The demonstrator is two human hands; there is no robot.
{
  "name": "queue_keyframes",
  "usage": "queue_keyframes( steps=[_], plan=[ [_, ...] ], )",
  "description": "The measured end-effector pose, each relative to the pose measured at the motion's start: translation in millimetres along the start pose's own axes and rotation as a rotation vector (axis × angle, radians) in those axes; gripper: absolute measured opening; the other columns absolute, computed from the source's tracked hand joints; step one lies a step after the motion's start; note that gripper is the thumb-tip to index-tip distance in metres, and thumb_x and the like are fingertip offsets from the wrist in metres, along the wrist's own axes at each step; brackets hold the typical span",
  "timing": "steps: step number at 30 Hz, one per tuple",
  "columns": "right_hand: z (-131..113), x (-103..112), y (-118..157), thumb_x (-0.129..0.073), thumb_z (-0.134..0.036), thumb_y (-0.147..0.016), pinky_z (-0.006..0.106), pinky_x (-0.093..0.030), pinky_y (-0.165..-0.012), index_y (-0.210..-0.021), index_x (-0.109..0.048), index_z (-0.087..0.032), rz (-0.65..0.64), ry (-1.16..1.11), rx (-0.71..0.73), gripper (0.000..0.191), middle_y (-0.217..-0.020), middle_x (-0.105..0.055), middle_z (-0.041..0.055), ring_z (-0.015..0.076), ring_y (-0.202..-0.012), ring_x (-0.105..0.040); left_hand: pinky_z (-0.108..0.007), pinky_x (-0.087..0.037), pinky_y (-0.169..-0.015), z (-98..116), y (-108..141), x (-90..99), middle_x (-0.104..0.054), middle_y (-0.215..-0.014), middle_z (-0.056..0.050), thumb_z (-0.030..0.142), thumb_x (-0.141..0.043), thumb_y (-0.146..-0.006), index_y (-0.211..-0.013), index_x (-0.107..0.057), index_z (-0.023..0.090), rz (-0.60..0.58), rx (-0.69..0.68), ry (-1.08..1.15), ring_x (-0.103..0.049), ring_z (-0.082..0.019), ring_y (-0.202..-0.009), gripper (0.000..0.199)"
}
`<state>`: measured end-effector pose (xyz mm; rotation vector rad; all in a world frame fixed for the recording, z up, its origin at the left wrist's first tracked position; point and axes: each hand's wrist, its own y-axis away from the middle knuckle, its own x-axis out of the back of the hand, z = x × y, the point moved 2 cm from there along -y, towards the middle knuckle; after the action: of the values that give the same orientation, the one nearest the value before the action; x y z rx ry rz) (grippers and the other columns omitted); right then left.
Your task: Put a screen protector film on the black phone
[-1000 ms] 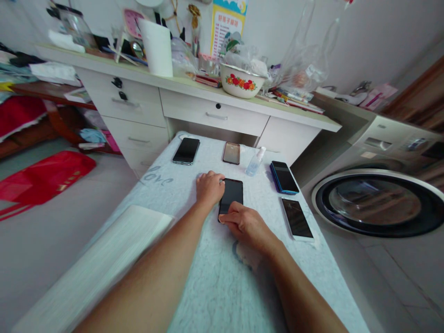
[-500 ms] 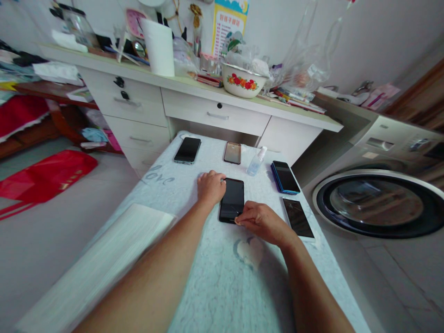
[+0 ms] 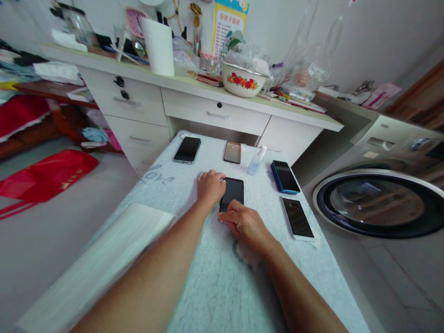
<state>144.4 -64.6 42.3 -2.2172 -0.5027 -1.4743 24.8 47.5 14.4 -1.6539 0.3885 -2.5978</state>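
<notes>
A black smartphone [image 3: 233,192] lies face up on the cloth-covered table. My left hand [image 3: 210,188] is closed on its upper left edge, with the thumb side at the screen's border. Across the phone's lower end reaches my right hand [image 3: 241,223], fingers pressed together at the bottom left corner and hiding part of the screen. Whatever those fingertips pinch, if anything, is too small to make out. Beyond the phone stand a small clear spray bottle [image 3: 256,161] and an empty-looking phone case [image 3: 232,152].
Another dark phone [image 3: 188,150] lies at the far left. On the right are a blue-edged phone [image 3: 285,176] and a white-framed phone [image 3: 298,218]. A white flat bundle [image 3: 132,231] sits by my left forearm. A washing machine [image 3: 367,138] flanks the table.
My right hand has slid left along the phone's bottom edge, from the right corner to the left corner. The left hand and the phone have stayed in place.
</notes>
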Motion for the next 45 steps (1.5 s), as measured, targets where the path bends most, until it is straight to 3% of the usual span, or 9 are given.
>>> queue_keyframes(
  steps=[7,23,32,45],
  plan=[
    [11.5,12.2,5.4,-0.053,-0.017,-0.089,0.021,-0.040,-0.067,-0.093,-0.070,-0.026,-0.057,-0.076,0.044,0.020,-0.085,-0.059,0.0003,0.0106,-0.073,-0.056,-0.040,-0.038,-0.086,-1.8,-0.7,-2.8,-0.064,-0.105,-0.005,0.031,-0.048,-0.084,-0.104,-0.068,0.031,0.017,-0.018,-0.016,-0.054,-0.025,-0.099,0.028],
    [40.2,39.5,16.5,-0.054,-0.003,-0.074,0.022,-0.043,-0.067,-0.077,-0.072,-0.019,-0.193,-0.230,-0.118,0.024,-0.078,-0.065,0.0008,0.0106,-0.069,-0.058,-0.041,-0.038,-0.084,-1.1,-1.0,-1.5,-0.064,-0.105,-0.004,0.032,-0.048,-0.083,-0.102,-0.068,0.030,0.018,-0.011,-0.005,-0.055,-0.026,-0.099,0.027],
    [38.7,37.9,15.7,-0.056,-0.007,-0.077,0.022,-0.044,-0.069,-0.080,-0.070,-0.019,-0.106,-0.380,-0.155,0.019,-0.080,-0.064,0.0013,0.0112,-0.070,-0.060,-0.041,-0.038,-0.086,0.8,-0.3,1.7,-0.063,-0.106,-0.005,0.031,-0.048,-0.083,-0.104,-0.068,0.030,0.000,-0.007,-0.007,-0.054,-0.026,-0.100,0.029],
    [20.7,18.3,5.5,-0.054,-0.006,-0.080,0.020,-0.038,-0.066,-0.078,-0.069,-0.019,-0.042,-0.146,-0.061,0.020,-0.080,-0.056,0.0000,0.0096,-0.071,-0.052,-0.040,-0.037,-0.086,0.6,0.8,2.0,-0.064,-0.106,-0.005,0.032,-0.047,-0.084,-0.104,-0.067,0.029,0.002,-0.013,-0.011,-0.054,-0.026,-0.101,0.029]
  ],
)
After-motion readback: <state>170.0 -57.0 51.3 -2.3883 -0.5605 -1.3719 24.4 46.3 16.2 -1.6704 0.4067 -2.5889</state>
